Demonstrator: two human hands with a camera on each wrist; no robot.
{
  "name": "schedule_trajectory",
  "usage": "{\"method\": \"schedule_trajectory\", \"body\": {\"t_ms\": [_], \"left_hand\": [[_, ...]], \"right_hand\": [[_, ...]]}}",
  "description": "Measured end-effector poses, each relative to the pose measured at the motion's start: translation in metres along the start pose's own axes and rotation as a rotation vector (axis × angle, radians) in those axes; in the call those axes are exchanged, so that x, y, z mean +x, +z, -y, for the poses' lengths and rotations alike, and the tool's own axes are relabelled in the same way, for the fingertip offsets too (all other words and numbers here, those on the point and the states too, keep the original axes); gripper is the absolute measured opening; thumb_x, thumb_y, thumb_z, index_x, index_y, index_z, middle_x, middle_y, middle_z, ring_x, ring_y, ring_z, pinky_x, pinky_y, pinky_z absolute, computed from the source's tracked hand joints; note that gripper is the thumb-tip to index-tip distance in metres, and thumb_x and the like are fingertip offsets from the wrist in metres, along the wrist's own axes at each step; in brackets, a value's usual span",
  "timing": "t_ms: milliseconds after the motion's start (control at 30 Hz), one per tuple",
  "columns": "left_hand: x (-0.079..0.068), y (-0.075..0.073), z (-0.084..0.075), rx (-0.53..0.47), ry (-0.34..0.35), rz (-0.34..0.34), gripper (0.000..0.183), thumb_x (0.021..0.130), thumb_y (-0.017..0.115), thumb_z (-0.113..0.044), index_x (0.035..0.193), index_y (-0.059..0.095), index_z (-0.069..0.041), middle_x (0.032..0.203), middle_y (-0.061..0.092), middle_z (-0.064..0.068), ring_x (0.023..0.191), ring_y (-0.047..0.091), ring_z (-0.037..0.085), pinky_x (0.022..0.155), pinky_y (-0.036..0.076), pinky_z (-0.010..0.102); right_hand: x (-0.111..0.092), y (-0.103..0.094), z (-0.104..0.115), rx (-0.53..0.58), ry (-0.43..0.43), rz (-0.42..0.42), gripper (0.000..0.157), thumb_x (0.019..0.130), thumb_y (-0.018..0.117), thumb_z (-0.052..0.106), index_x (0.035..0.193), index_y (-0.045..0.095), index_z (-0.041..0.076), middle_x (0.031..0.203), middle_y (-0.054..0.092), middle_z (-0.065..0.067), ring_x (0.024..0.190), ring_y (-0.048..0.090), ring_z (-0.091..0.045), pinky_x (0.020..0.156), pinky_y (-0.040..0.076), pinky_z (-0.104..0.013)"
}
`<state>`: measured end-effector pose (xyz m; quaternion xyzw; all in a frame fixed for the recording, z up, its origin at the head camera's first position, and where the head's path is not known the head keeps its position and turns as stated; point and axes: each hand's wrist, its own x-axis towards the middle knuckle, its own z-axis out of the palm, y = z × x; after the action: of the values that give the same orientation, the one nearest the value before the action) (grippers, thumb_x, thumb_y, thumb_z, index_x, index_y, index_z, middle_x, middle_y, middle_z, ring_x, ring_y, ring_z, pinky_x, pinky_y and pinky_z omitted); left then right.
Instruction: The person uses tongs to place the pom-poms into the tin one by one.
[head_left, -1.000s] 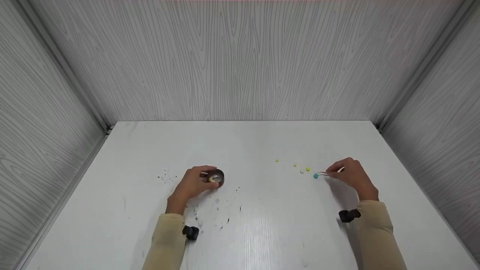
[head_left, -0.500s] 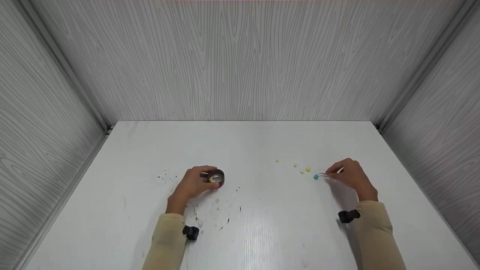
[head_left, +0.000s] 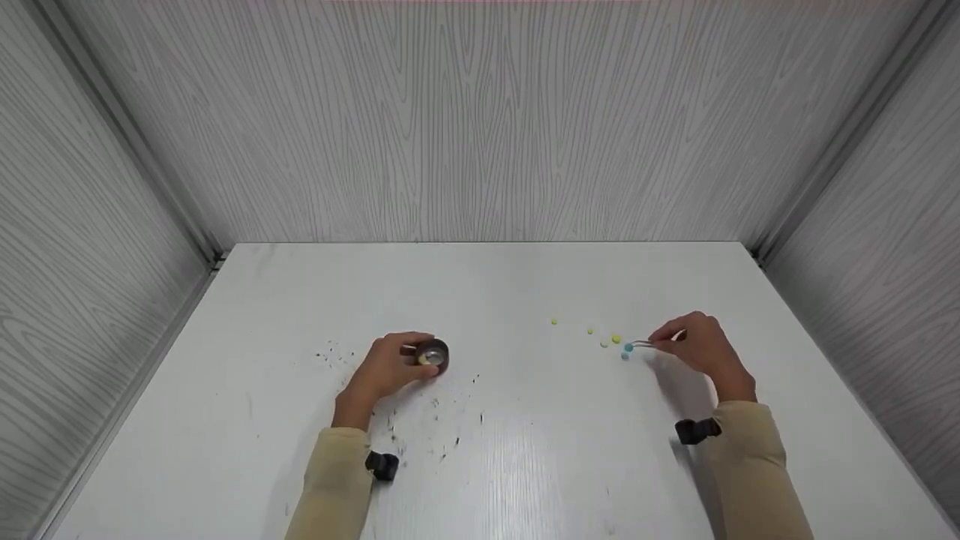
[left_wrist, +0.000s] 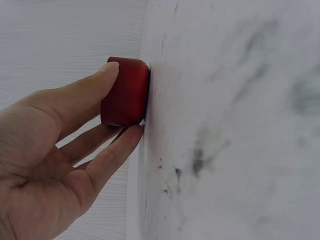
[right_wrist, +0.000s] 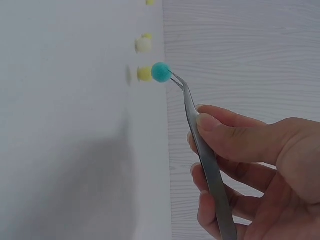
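My right hand [head_left: 701, 346] pinches silver bent-tip tweezers [right_wrist: 207, 162] between thumb and fingers. A turquoise ball [right_wrist: 161, 72] sits at the tweezer tips, raised off the table with its shadow beneath. Close by on the table lie a yellow ball [head_left: 616, 339] and a whitish ball [right_wrist: 143, 45]. My left hand [head_left: 388, 367] grips a small round red cup [left_wrist: 127, 92], thumb on one side and fingers on the other, its base at the tabletop. The cup's mouth faces up in the head view, and something pale yellow shows inside.
Smaller yellow balls [head_left: 590, 331] lie in a loose row toward the middle of the white table [head_left: 525, 277]. Dark specks [head_left: 330, 352] and smudges mark the surface around the left hand. Grey wood-grain panels [head_left: 480, 120] enclose the table at the back and sides.
The turquoise ball has lifted off the table in the tweezers and shifted slightly left and away, its shadow now apart from it. The left hand and cup stay put.
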<state>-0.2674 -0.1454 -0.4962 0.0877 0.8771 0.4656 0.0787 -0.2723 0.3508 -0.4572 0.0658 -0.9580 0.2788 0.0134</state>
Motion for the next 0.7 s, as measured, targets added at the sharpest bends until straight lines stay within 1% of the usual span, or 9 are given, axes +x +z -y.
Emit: {"method": "schedule_trajectory", "body": {"t_ms": [167, 233, 367, 533, 700], "left_hand": [[0.001, 0.000, -0.002, 0.000, -0.013, 0.001, 0.057, 0.089, 0.081, -0.011, 0.142, 0.062, -0.009, 0.143, 0.062, 0.018, 0.131, 0.062, 0.039, 0.110, 0.050, 0.054], [0.001, 0.000, -0.001, 0.001, -0.020, 0.000, 0.057, 0.089, 0.081, -0.011, 0.142, 0.062, -0.010, 0.143, 0.062, 0.018, 0.131, 0.062, 0.039, 0.110, 0.050, 0.053], [0.001, 0.000, -0.002, 0.000, -0.013, -0.003, 0.056, 0.089, 0.081, -0.011, 0.142, 0.063, -0.010, 0.142, 0.063, 0.018, 0.130, 0.062, 0.039, 0.110, 0.051, 0.053], [0.000, 0.000, -0.004, -0.010, -0.011, -0.002, 0.057, 0.089, 0.081, -0.010, 0.142, 0.062, -0.010, 0.140, 0.064, 0.018, 0.129, 0.063, 0.038, 0.109, 0.051, 0.053], [0.000, 0.001, -0.003, -0.005, -0.003, -0.004, 0.056, 0.089, 0.082, -0.010, 0.141, 0.063, -0.010, 0.140, 0.064, 0.018, 0.129, 0.063, 0.039, 0.109, 0.051, 0.053]], "right_hand": [[-0.002, -0.001, 0.006, 0.006, -0.040, -0.031, 0.010, 0.091, 0.075, 0.003, 0.098, 0.083, 0.005, 0.101, 0.078, -0.018, 0.084, 0.062, -0.022, 0.070, 0.048, -0.028], [-0.001, -0.001, 0.010, 0.008, -0.042, -0.038, 0.011, 0.091, 0.075, 0.002, 0.098, 0.083, 0.005, 0.101, 0.077, -0.018, 0.082, 0.060, -0.021, 0.069, 0.047, -0.029], [0.001, 0.001, 0.021, 0.015, -0.061, -0.041, 0.011, 0.091, 0.075, 0.002, 0.097, 0.084, 0.006, 0.100, 0.078, -0.017, 0.080, 0.059, -0.020, 0.068, 0.046, -0.028], [0.008, 0.009, 0.034, 0.019, -0.084, -0.028, 0.012, 0.092, 0.075, 0.002, 0.098, 0.084, 0.007, 0.100, 0.079, -0.016, 0.080, 0.059, -0.020, 0.067, 0.047, -0.028], [0.015, 0.021, 0.049, 0.041, -0.137, -0.021, 0.012, 0.090, 0.076, 0.001, 0.096, 0.084, 0.008, 0.097, 0.079, -0.013, 0.081, 0.061, -0.022, 0.069, 0.048, -0.029]]}}
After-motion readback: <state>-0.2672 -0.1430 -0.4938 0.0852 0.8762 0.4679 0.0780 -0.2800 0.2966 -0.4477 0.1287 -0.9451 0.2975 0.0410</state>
